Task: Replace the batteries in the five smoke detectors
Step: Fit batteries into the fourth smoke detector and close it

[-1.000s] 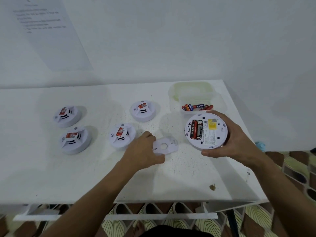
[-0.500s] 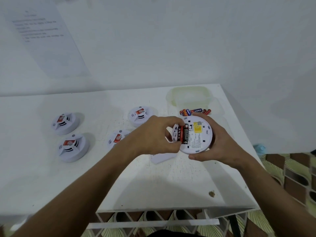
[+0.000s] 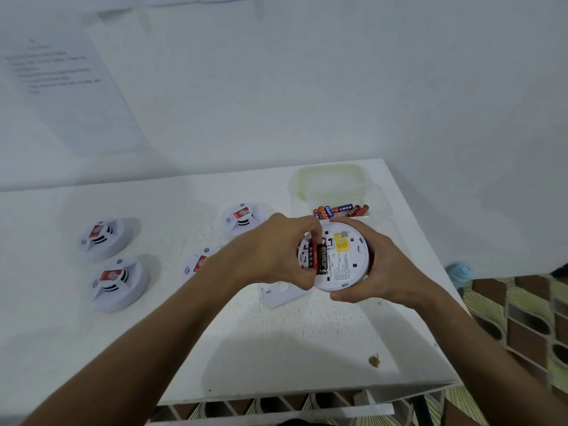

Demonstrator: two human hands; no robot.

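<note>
White table (image 3: pixel 276 348) against white wall. Upturned smoke detector (image 3: pixel 344 256) held above table, cupped in right hand (image 3: pixel 381 265), fingers curled round rim. Old batteries (image 3: pixel 318 259) seated in open compartment, long axes running away from body, directly under left hand (image 3: pixel 276 250) fingertips; left fingers curled onto batteries, actual pinch cannot be told. Left hand nearer for extraction. Removed cover plate (image 3: pixel 281 292) lying just below left fingers. Spare batteries (image 3: pixel 339 210) beyond both hands, beside plastic container (image 3: pixel 332 182).
</note>
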